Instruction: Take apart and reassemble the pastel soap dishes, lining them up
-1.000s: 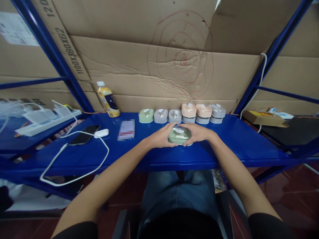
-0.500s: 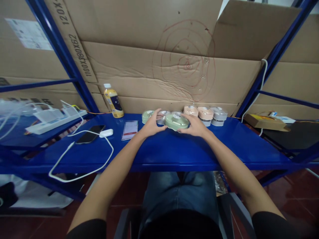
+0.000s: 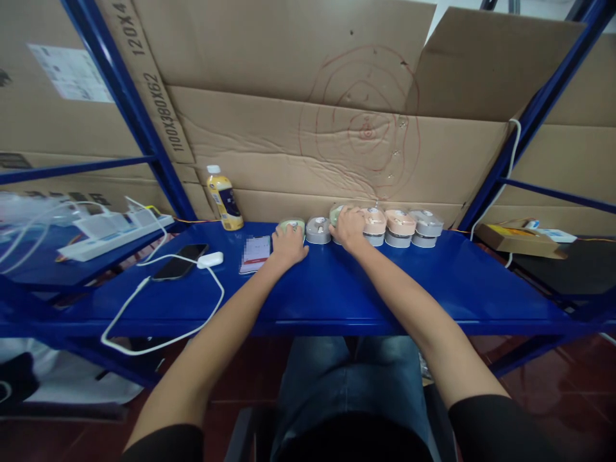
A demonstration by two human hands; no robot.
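A row of small lidded boxes lines the back of the blue shelf (image 3: 337,295). My right hand (image 3: 350,227) is closed over a green box (image 3: 335,212) in the row, just left of the stacked peach boxes (image 3: 376,221). What lies under this green box is hidden by the hand. My left hand (image 3: 287,246) lies on the shelf with its fingertips on another green box (image 3: 292,224) at the row's left end. A grey box (image 3: 318,230) sits between my two hands. Further right are a second peach stack (image 3: 400,223) and a grey stack (image 3: 426,224).
A yellow drink bottle (image 3: 224,199) stands at the back left. A small booklet (image 3: 255,251), a white charger (image 3: 210,259) with its cable and a black phone (image 3: 180,260) lie left of my hands. A power strip (image 3: 113,228) is far left, a flat carton (image 3: 510,234) far right. Cardboard sheets form the back wall.
Both hands carried the green box from the shelf's front to the back row. My left hand has let go and now rests on the left green box.
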